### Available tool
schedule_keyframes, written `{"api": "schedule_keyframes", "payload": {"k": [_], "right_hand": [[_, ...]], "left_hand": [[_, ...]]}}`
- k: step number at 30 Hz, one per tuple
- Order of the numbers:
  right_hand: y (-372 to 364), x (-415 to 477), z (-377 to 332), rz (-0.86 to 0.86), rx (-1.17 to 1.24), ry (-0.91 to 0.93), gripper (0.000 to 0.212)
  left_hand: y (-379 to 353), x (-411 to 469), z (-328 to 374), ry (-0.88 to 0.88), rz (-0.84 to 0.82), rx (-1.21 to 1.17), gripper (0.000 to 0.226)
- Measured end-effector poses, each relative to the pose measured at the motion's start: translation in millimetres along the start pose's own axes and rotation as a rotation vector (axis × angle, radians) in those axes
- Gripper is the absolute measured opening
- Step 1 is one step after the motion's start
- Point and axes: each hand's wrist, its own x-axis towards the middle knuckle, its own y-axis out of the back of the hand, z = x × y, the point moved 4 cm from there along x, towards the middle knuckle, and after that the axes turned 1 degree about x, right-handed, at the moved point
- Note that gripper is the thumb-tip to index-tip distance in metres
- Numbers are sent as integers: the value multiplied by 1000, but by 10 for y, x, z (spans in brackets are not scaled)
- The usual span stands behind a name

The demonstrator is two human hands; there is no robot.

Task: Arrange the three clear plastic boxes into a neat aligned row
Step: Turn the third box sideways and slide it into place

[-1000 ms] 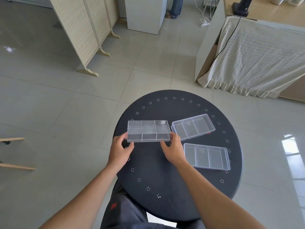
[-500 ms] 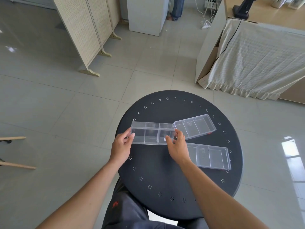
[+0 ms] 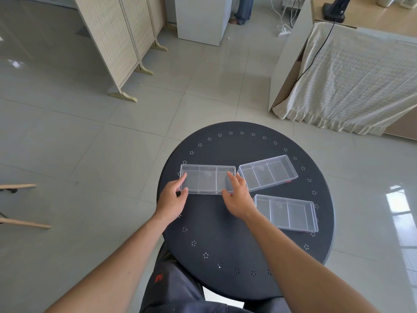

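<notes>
Since the earlier frame the left box [image 3: 207, 179] had come down from its tilted, lifted pose and lay flat on the round black table [image 3: 225, 233], at the left of the group. Left hand [image 3: 172, 199] gripped its left end, thumb on the near edge, fingers on top. Right hand [image 3: 238, 197] gripped its right end, fingers spread over the last compartment. Middle box [image 3: 268, 172] sat just beside it on the right, angled, its near-left corner almost touching the held box; contact could not be told. Third box [image 3: 286, 213] lay nearer the person at the right, apart from the other two, slightly skewed. All three had three compartments, empty. Row not yet aligned. Folding screen [image 3: 117, 41] stood on the floor far left.
</notes>
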Motion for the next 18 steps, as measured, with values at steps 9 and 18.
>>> {"api": "schedule_keyframes", "payload": {"k": [9, 18], "right_hand": [[131, 350, -152, -101, -299, 4, 70], [425, 912, -408, -104, -588, 58, 55]], "left_hand": [[66, 324, 108, -53, -58, 161, 54], [37, 869, 406, -21, -275, 561, 78]]}}
